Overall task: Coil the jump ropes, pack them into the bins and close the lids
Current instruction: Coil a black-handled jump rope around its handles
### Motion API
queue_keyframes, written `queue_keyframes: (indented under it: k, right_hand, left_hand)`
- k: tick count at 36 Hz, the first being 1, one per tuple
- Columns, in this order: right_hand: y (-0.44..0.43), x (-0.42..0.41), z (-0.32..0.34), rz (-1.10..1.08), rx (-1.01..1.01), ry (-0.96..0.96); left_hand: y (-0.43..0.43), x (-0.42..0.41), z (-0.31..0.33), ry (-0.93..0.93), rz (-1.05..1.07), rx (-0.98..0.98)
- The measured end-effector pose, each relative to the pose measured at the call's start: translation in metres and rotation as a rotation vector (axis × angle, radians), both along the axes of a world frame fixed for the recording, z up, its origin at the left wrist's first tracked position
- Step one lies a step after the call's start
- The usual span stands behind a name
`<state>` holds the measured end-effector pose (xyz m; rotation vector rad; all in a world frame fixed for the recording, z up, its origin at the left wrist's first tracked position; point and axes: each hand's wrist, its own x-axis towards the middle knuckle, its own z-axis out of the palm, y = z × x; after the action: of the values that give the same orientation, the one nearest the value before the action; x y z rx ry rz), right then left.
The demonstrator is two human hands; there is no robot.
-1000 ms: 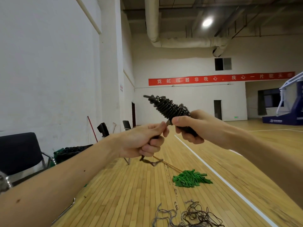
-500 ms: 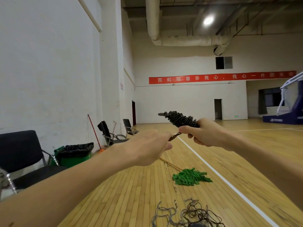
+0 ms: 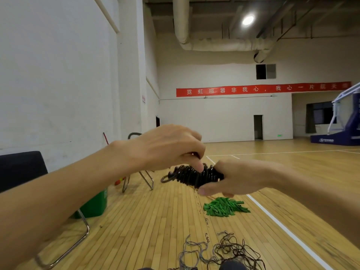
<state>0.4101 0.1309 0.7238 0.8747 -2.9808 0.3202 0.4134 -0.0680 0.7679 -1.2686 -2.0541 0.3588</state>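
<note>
Midair, the right hand [image 3: 231, 180] grips one end of a tightly wound black jump rope coil [image 3: 191, 175]; the left hand [image 3: 165, 147] reaches over from above, fingertips pinched on the coil's upper turns; a loop sticks out at the coil's far left end. Below, a loose tangle of rope [image 3: 229, 252] lies at the bottom edge of the wooden floor [image 3: 155, 221]; a green pile [image 3: 224, 207] sits beside the white court line [image 3: 282, 227]; a green bin [image 3: 95, 203] stands left under a chair; open floor stretches beyond.

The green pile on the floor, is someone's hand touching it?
No. The green pile lies alone on the wooden floor; both hands are above it, on the black coiled rope.
</note>
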Motion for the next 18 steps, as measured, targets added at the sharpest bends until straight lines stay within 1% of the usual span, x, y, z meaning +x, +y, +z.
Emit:
queue_keyframes:
  k: [2,5,8,12,16,18]
  right_hand:
    - [-0.006,0.006,-0.004,0.044,0.024,0.010]
    - [-0.010,0.011,-0.006,0.053,0.050,0.083]
    - [-0.011,0.010,-0.006,0.068,-0.009,0.103]
    - [-0.015,0.012,-0.007,0.065,-0.110,0.151]
    - [-0.018,0.017,-0.007,0.058,-0.154,0.190]
    - [-0.019,0.019,-0.006,0.080,-0.176,0.208]
  left_hand:
    - [0.000,0.000,0.003,-0.094,0.015,0.028]
    - [-0.002,-0.001,0.003,-0.210,0.002,0.091]
    - [-0.003,-0.001,0.003,-0.295,0.016,0.202]
    - [-0.003,-0.002,0.006,-0.469,-0.014,0.371]
    - [-0.008,-0.007,0.006,-0.615,-0.058,0.430]
    - [-0.011,-0.008,0.006,-0.737,-0.067,0.467]
